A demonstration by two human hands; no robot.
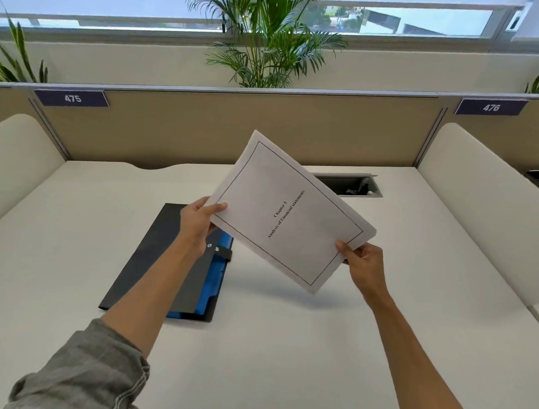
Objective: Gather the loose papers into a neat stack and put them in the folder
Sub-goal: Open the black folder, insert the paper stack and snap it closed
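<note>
A stack of white papers [289, 211] with a black border and a printed title is held tilted in the air above the desk. My left hand [198, 224] grips its left edge, thumb on top. My right hand [364, 261] pinches its lower right edge. A dark folder [154, 261] with blue pockets inside lies on the desk below and to the left of the papers, partly hidden by my left forearm. Its flap with a snap sits near my left wrist.
The white desk [287, 344] has beige partition walls at the back and curved white side panels [478, 198] on both sides. An open cable tray [352, 186] is set into the desk behind the papers. Plants [263, 40] stand beyond the partition.
</note>
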